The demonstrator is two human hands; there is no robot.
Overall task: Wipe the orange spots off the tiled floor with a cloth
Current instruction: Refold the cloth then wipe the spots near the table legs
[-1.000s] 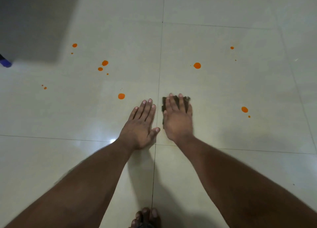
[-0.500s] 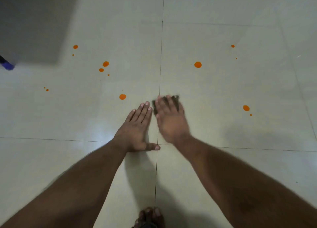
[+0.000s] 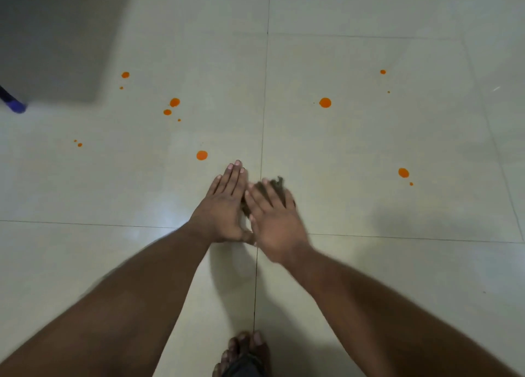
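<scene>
The right hand (image 3: 274,217) lies open, pressing the dark cloth (image 3: 277,184) on the floor (image 3: 369,138). The left hand (image 3: 224,203) rests open just beside it. The cloth looks soft, light and bunchy, so pressing its middle seems best.

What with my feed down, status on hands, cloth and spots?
Left hand open, flat on floor. Right hand pressing cloth, blurred. Orange spots unwiped, nearest just beyond left hand. Nothing blocking.

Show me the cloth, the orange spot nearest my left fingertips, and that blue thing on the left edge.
Cloth (image 3: 277,184): head view, its frayed upper edge.
Nearest orange spot (image 3: 202,155): head view, its centre.
Blue object (image 3: 16,106): head view, its rounded lower end.
</scene>
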